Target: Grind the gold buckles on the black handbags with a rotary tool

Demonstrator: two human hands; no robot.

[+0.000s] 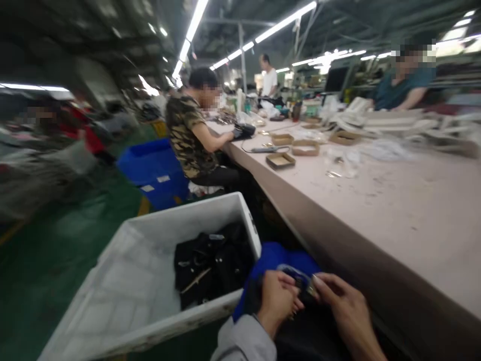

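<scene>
Pale table (pixel 413 220), shiny piece (pixel 311 289) in right hand (pixel 344 302)

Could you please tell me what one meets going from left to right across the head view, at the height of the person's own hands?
Green floor, white bin, left hand, small shiny piece, right hand, pale table.

Green floor (pixel 86 220), bright strip lights (pixel 285 22)

You've a small shiny metal-looking pc (pixel 311 289) in your bare R hand (pixel 346 302), bare L hand (pixel 278 299) curled nr it, big white plastic bin (pixel 150 240) to L.
</scene>
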